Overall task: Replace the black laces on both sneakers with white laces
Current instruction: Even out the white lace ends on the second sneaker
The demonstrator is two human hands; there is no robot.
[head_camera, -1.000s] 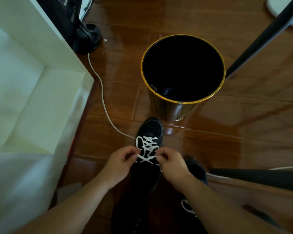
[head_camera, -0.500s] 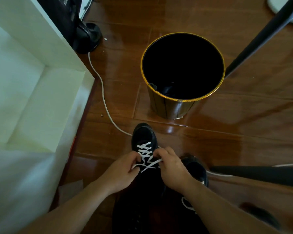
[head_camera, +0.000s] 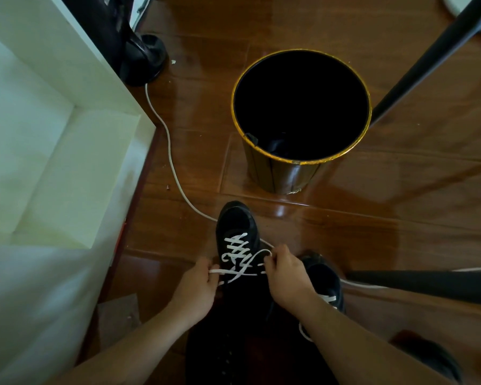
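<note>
**A room at home, seen from the floor up**

We take this for a lived-in home: glossy wooden floorboards [head_camera: 345,232], a black wastebasket with a gold rim [head_camera: 300,107] standing in the middle, a white cable [head_camera: 170,157] trailing across the boards, and white furniture [head_camera: 53,134] on the left.

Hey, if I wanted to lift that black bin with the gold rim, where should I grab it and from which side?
Probably the gold rim of the black bin, taken from above on the near side. It stands upright with its mouth open and no handle shows, so the thin rim edge is what fingers can hook over; the smooth round wall offers less purchase.
</note>
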